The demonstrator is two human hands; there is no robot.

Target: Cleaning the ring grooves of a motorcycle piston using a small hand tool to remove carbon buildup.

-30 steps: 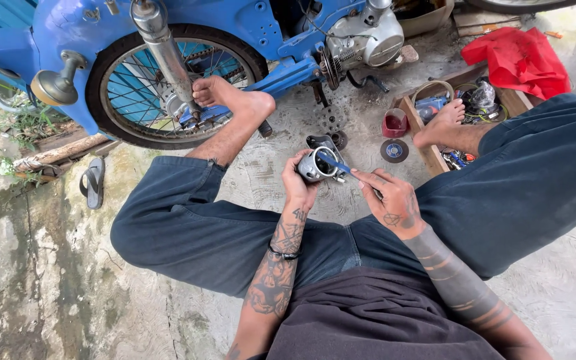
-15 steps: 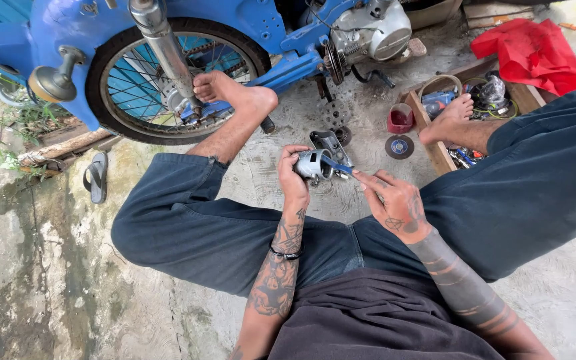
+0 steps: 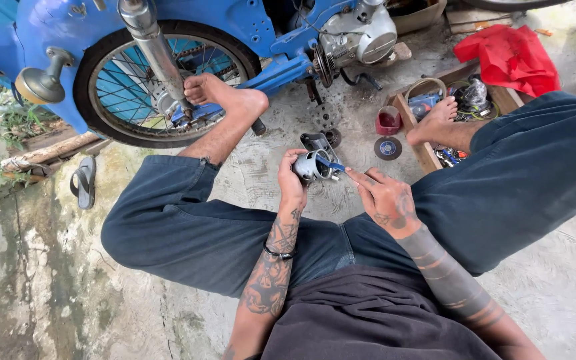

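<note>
Seated on the concrete floor with legs spread, we cradle a small round metal engine part in our left hand, fingers wrapped around its side so the open bore faces up toward us. Our right hand pinches a thin blue-handled tool, its tip resting at the part's rim; holding the piece above our lap, between the knees, seems to keep it steady and close to the eye. Just beyond lie a dark metal piece and a flat grinding disc. A red cup stands beside a wooden tray crowded with coiled wire, a blue item and small tools; our right foot rests in it. Farther off, a red cloth; our left foot braces against the wheel of a blue motorcycle.
</note>
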